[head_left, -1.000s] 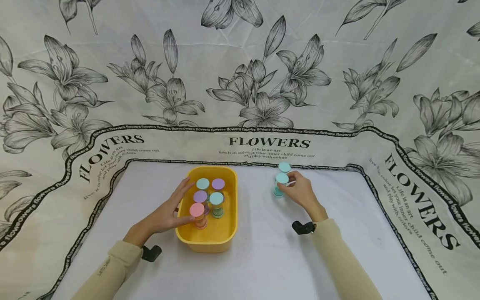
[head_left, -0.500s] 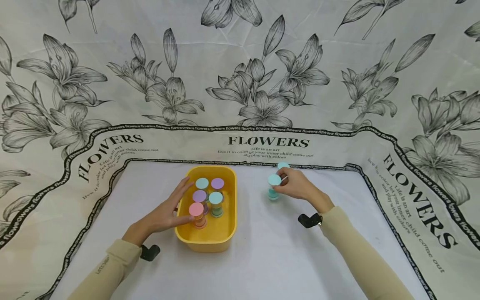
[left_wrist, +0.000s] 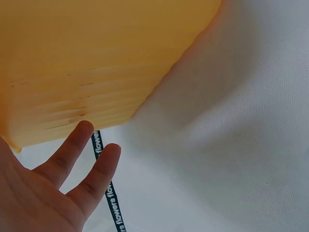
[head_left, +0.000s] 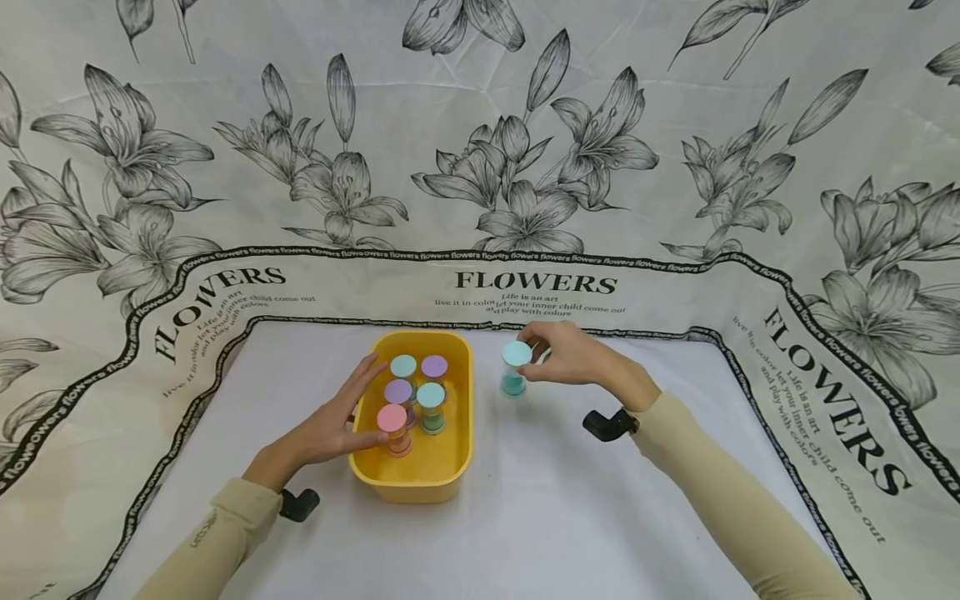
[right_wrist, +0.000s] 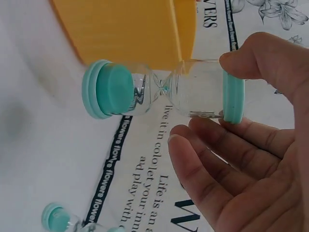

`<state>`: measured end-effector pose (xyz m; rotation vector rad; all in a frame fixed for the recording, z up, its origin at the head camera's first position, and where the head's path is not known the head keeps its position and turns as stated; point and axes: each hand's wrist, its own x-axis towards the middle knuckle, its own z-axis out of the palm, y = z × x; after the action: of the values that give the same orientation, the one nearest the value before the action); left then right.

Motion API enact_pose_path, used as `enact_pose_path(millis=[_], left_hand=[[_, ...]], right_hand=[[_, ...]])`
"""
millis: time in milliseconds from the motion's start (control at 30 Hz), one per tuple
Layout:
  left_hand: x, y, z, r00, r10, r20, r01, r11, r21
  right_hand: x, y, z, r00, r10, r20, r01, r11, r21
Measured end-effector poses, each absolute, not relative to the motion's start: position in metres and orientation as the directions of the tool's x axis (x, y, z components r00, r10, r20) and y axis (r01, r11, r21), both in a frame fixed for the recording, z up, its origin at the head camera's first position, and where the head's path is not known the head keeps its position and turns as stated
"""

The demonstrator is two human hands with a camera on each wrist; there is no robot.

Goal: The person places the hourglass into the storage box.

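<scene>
My right hand [head_left: 566, 354] pinches a teal-capped hourglass [head_left: 515, 358] by its upper end, to the right of a yellow tub [head_left: 467, 408]. It is upright, with teal sand in the lower bulb, as the right wrist view shows of the hourglass [right_wrist: 166, 87]. My left hand [head_left: 318, 429] rests at the tub's left rim, fingers spread and thumb reaching over the edge beside a pink-capped hourglass [head_left: 393, 419]. Two straight fingers [left_wrist: 99, 176] show below the tub wall [left_wrist: 96, 58] in the left wrist view. More hourglasses stand inside, with purple caps [head_left: 398, 392] and teal caps [head_left: 431, 395].
Another teal-capped hourglass [right_wrist: 55, 218] stands near the back of the white table [head_left: 517, 517]; in the head view my right hand hides it. A flower-printed cloth [head_left: 525, 192] rises behind and at both sides. A black wrist camera [head_left: 609, 425] sits at my right cuff.
My right hand has brought the teal-capped hourglass leftward, closer to the tub and away from the other one at the back. The left hand has stayed at the tub's rim.
</scene>
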<state>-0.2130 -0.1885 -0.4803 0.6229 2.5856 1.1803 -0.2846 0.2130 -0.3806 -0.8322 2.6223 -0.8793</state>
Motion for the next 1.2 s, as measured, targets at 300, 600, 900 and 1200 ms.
enact_pose_path(millis=[300,600,900,1200], left_hand=[[-0.213,-0.188,-0.481,-0.880,0.474,-0.019,0.297,0.583,0.756],[-0.213,-0.188,-0.480,-0.881,0.473,-0.019,0.296,0.582,0.757],[-0.214,-0.188,-0.477,-0.880,0.473,-0.032,0.285,0.583,0.761],[-0.214,-0.190,-0.480,-0.874,0.485,-0.015,0.305,0.573,0.760]], right_hand=[[-0.283,0.189,-0.342,-0.767,-0.641,0.010,-0.514,0.605,-0.608],[-0.277,0.158,-0.317,-0.679,-0.734,0.028,-0.598,0.530,-0.601],[-0.271,0.122,-0.317,-0.537,-0.843,-0.008,-0.661,0.427,-0.618],[-0.269,0.093,-0.345,-0.443,-0.889,-0.120,-0.654,0.412,-0.635]])
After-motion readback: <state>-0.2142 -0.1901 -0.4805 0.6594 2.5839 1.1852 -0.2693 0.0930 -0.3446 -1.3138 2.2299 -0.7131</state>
